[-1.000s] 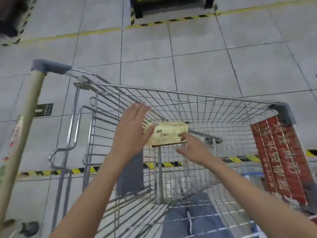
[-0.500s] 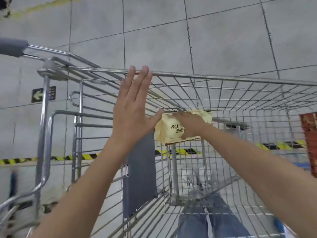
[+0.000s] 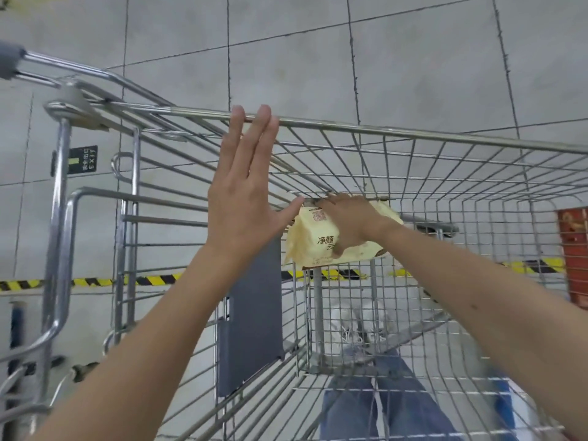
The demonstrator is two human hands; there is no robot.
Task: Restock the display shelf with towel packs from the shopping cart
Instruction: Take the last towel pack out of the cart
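Cart (image 3: 413,133): one
Pack (image 3: 310,246): one
Hands: two, left hand (image 3: 245,202), right hand (image 3: 353,224)
Exit sign (image 3: 82,159): one
Grey panel (image 3: 251,313): one

Single head-worn wide-angle camera; faces forward-down into shopping cart (image 3: 413,134), close range.

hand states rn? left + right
Left hand: open, fingers straight, holding nothing.
Right hand: grips the towel pack.

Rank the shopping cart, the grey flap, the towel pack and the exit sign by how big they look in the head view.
Largest to smallest:
shopping cart
grey flap
towel pack
exit sign
The right hand covers part of the pack.
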